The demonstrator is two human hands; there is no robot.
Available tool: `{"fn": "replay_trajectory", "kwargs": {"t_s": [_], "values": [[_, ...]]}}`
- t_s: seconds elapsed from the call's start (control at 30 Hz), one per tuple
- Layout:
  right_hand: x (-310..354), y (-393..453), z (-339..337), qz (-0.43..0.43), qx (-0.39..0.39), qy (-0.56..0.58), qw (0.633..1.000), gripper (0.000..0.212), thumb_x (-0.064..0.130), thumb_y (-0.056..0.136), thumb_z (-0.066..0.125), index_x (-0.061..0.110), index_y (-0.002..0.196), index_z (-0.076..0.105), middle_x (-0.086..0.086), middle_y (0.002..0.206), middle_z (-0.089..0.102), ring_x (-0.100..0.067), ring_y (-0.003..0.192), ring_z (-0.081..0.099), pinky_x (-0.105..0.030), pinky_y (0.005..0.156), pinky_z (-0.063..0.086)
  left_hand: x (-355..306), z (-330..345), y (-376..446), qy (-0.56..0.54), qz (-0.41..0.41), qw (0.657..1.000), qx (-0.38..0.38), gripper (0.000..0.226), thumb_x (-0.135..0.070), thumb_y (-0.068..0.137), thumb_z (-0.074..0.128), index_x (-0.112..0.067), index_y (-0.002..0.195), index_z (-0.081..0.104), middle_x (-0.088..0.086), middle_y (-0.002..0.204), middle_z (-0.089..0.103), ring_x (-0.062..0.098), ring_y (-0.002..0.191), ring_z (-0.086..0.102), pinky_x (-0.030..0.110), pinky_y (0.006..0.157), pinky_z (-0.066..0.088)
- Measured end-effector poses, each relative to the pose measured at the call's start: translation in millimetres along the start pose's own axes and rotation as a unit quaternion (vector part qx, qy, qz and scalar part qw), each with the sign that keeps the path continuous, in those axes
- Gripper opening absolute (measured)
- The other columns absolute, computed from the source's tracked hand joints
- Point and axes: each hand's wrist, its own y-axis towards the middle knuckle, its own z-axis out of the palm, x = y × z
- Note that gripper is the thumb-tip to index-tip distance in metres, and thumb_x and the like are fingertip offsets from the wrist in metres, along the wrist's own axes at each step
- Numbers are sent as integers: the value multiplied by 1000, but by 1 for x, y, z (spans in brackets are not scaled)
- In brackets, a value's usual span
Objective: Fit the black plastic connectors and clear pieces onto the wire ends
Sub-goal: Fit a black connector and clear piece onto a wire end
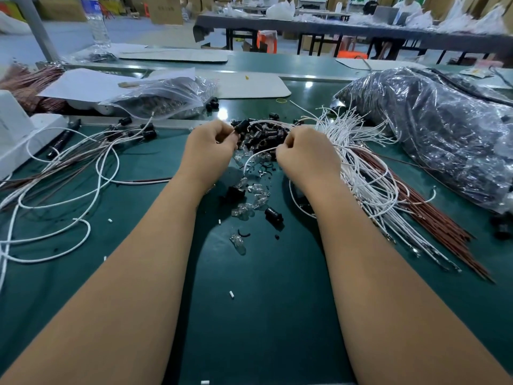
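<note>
Currently black connector [242,125] is pinched by left hand [211,145], limp white wire [258,155] by right hand [306,155]; wire best gripped near its tip

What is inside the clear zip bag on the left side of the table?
The clear zip bag holds small dark parts, which look like black connectors, packed together. Glare and wrinkles in the plastic blur them, and white paper covers its far left corner.

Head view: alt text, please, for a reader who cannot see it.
Over a green table, the left hand pinches a black connector while the right hand holds a white wire. Loose connectors and clear pieces lie between them.
</note>
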Motion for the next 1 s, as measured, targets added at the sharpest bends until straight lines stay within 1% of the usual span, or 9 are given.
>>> {"fn": "replay_trajectory", "kwargs": {"t_s": [0.1, 0.23, 0.33, 0.4, 0.5, 0.57, 0.67, 0.83, 1.0], "values": [[4, 0, 0, -29, 44, -71, 996, 15, 18, 80, 55, 13, 93, 63, -2, 89, 61, -22, 80, 57, -29, 61, 44, -2, 1, -1, 9, 3, 1000, 11, 14, -15, 94, 58, -9, 83, 65, -1, 64, 56, 1, 47, 39, 15, 50, 32], [6, -1, -3, -40, 55, -94, 993, 21, 6, 78, 55, 12, 95, 66, -6, 96, 61, -26, 85, 57, -31, 67, 47, -5, 2, -3, 15, 1, 1000, 24, 12, -14, 92, 58, -9, 85, 66, 18, 79, 66, 8, 54, 41, 19, 55, 36], [8, -3, -2, -54, 61, -123, 989, 21, 4, 79, 54, 11, 93, 67, -7, 98, 60, -26, 85, 53, -31, 65, 42, -7, 3, -4, 14, 1, 999, 35, 10, -14, 92, 59, -11, 86, 66, 17, 81, 68, 9, 55, 42, 20, 56, 38], [7, -4, 0, -63, 37, -113, 991, 19, 7, 83, 52, 11, 94, 66, -6, 99, 58, -25, 87, 53, -32, 65, 41, -7, 3, -4, 11, 1, 999, 40, 10, -14, 92, 59, -10, 87, 66, 15, 79, 67, 7, 53, 42, 21, 56, 37], [7, -1, 3, -39, -35, 55, 997, 20, 8, 90, 49, 11, 97, 67, -5, 98, 62, -19, 86, 57, -27, 69, 46, -6, 2, -5, -4, -3, 999, 45, 11, -15, 92, 59, -8, 89, 68, 9, 74, 65, 0, 46, 40, 13, 50, 34], [8, 2, 2, -8, -54, 221, 974, 17, 9, 94, 50, 14, 95, 66, -1, 90, 64, -13, 80, 58, -18, 67, 46, -7, 1, -5, -27, -1, 998, 57, 12, -13, 93, 59, -7, 88, 68, 7, 72, 64, -2, 42, 39, 9, 46, 31], [8, 4, 2, 44, -35, 370, 927, 14, 15, 99, 50, 15, 91, 62, 1, 80, 60, -13, 69, 55, -29, 63, 48, -9, 1, -6, -41, 11, 996, 79, 15, -12, 93, 60, -13, 81, 68, 1, 65, 61, -1, 41, 39, 8, 45, 30], [3, 5, 6, 76, -18, 432, 899, 21, 21, 100, 51, 17, 82, 59, 3, 69, 58, -4, 50, 51, -20, 52, 42, -10, 3, -6, -65, 12, 994, 91, 13, -14, 92, 62, -21, 86, 70, 2, 67, 63, 0, 40, 37, 9, 44, 31], [3, 5, 6, 72, -7, 440, 895, 24, 27, 99, 54, 16, 78, 57, 0, 67, 58, -6, 49, 51, -22, 51, 41, -11, 3, -7, -91, 8, 992, 89, 20, -14, 92, 63, -30, 83, 67, 3, 68, 64, 0, 40, 37, 9, 45, 32]]}}
